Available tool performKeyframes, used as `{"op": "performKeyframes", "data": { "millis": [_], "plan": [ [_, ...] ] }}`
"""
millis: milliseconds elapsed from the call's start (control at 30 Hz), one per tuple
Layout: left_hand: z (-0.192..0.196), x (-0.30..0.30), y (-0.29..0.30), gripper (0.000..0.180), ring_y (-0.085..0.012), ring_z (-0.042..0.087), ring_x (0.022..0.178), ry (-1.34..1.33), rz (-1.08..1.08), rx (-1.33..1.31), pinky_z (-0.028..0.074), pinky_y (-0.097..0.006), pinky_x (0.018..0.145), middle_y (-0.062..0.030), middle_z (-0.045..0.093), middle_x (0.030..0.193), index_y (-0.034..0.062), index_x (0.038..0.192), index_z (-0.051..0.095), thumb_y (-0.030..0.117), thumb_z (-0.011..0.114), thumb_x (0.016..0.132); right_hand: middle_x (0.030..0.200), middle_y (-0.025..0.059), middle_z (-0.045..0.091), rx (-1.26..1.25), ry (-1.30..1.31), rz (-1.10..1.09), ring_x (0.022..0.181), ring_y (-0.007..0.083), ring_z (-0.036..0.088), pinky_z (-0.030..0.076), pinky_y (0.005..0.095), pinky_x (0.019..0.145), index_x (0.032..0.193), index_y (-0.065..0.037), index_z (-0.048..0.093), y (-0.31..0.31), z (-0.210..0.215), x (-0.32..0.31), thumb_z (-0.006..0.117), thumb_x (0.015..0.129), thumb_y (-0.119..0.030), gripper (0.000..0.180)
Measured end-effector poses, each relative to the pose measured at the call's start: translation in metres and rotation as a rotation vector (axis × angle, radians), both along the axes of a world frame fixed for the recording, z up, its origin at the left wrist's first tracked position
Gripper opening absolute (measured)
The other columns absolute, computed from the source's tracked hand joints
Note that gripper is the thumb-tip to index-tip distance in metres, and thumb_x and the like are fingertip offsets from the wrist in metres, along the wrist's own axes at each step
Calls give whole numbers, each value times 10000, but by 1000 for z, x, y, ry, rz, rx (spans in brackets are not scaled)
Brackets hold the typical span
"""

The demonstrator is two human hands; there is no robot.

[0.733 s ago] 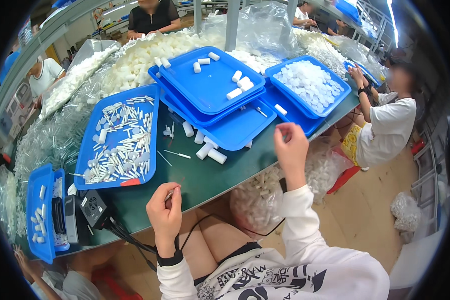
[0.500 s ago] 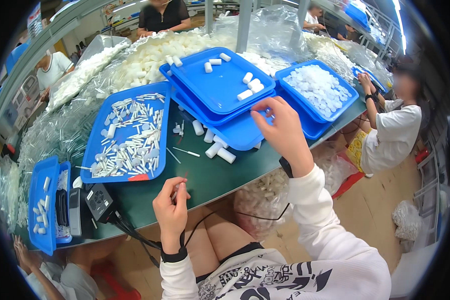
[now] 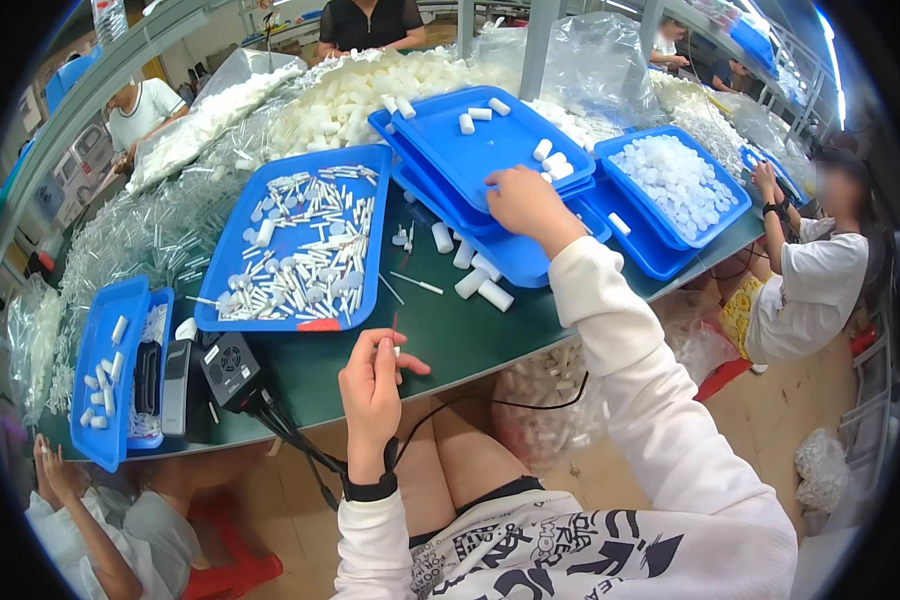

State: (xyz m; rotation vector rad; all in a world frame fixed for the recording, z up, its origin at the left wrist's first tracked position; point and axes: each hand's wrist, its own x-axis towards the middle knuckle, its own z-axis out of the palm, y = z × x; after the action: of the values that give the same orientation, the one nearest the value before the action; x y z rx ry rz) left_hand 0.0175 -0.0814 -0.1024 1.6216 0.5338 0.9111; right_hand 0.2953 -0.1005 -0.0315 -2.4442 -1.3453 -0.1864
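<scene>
On the desk point(image 3: 430, 340), a tray point(image 3: 250, 322) of sticks point(image 3: 300, 250) lies left of centre in the frame, stacked trays point(image 3: 480, 150) bearing cylinders point(image 3: 467, 124) at upper centre, and discs point(image 3: 675, 185) in another tray point(image 3: 713, 225) rightward.

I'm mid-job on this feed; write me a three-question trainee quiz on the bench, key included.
1. Which of the wearer's hands is over the stack of rectangular blue plastic trays?
2. True or false: the heap of round whitish discs lies to the right of that stack.
3. What colour is the patch on the near rim of the blue plastic tray holding thin white sticks? A green; B red; C black.
Key: 1 right hand; 2 true; 3 B.
</scene>
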Motion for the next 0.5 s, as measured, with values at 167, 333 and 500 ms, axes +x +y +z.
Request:
{"op": "performKeyframes", "data": {
  "millis": [167, 333, 500],
  "plan": [
    [0, 0, 1, 205, -67, 554, 611, -3, -48, -21, 347, -192, 539, -95, 648, 705, 23, 937, 505, 156, 358, 986, 1015, 201, 596, 414, -20, 138, 940, 357, 586, 476, 418, 829, 951, -60, 663, -24, 5, -30, 535, 816, -161, 211],
    [-5, -1, 2, 189, -43, 456, 546, -92, -60, -77, 322, -195, 506, -86, 665, 708, 22, 925, 520, 135, 377, 975, 886, 136, 609, 369, 203, 757, 780, 310, 605, 473, 371, 694, 970, -27, 617, -34, 11, -112, 582, 844, -159, 186],
    [-3, 1, 1, 182, -40, 449, 556, -86, -2, -41, 333, -204, 503, -26, 596, 649, 1, 884, 544, 99, 408, 955, 739, 137, 627, -56, 395, 816, 677, 298, 619, 474, 363, 626, 854, -4, 611, -25, 14, -125, 604, 825, -174, 173]
  ]
}}
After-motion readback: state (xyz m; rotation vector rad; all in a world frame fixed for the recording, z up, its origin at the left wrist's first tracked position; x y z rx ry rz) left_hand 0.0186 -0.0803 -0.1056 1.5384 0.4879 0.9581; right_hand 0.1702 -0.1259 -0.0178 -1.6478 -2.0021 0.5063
